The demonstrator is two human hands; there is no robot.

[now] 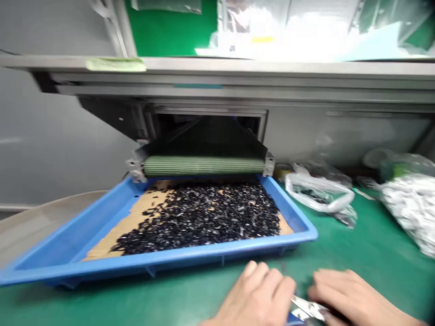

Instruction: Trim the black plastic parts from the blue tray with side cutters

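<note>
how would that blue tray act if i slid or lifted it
The blue tray looks fairly stiff, judging by its straight walls and rim. It may feel somewhat heavy, with black pieces spread over much of it. Those look small and loose, so tilting would probably send them sliding.

head: worn at head height | faces forward, slightly down | hands near, conveyor end (204,166) farther

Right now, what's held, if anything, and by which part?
A metal tool with a blue part: the right hand seems to hold its right end; the left hand is at the other end, its exact hold hidden.
</note>
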